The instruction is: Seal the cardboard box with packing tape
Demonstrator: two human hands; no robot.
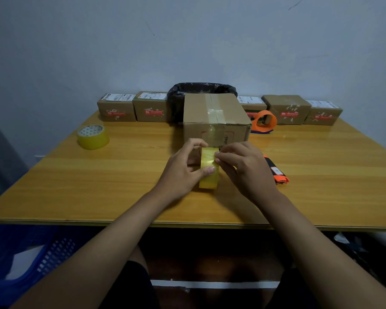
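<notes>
A brown cardboard box (214, 117) stands at the middle of the wooden table (98, 186), its flaps down, with clear tape running along the top seam and over the front face. Just in front of it a yellowish roll of packing tape (207, 175) stands on edge. My left hand (183, 170) grips the roll, thumb on its near face and fingers curled over the top. My right hand (243, 168) pinches at the roll's outer surface with thumb and fingertips.
A second tape roll (93, 137) lies at the left. An orange tape dispenser (264, 121) sits right of the box, an orange and black tool (276, 171) by my right wrist. Several small labelled boxes (116, 110) and a black-lined bin (187, 92) line the back edge. A blue crate (31, 253) is below left.
</notes>
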